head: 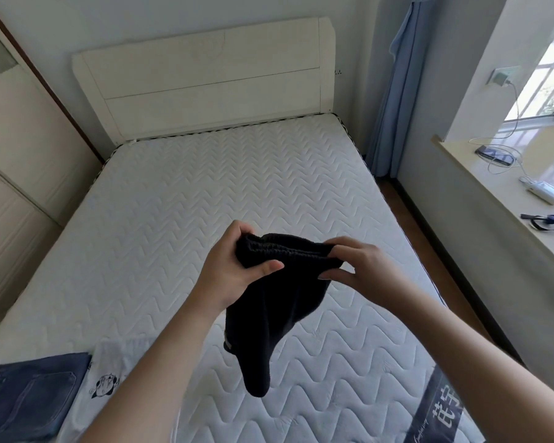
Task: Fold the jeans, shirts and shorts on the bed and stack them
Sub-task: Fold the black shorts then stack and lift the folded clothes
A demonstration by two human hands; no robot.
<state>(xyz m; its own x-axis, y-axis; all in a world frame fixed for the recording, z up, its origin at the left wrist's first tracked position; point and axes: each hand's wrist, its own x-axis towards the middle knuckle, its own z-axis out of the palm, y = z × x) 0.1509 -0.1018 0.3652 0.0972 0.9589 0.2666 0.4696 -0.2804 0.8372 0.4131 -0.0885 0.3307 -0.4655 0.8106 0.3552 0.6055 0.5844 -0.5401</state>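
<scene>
White quilted mattress [205,193] fills the room, bare ahead of the hands. Left hand [227,266] is closed on one end of the black shorts' [269,308] waistband; right hand [359,266] pinches the other end, fingers partly spread — the garment hangs below both, clear of the bed. Folded jeans [29,398] lie on a white shirt [109,372], below and outboard of the left forearm.

Black shorts [279,302] are held aloft above the bed [205,187] by the ribbed waistband, legs hanging limp. Folded blue jeans [29,398] are laid flat at the near left corner, just beside a white shirt [109,372] with a cartoon print.
</scene>
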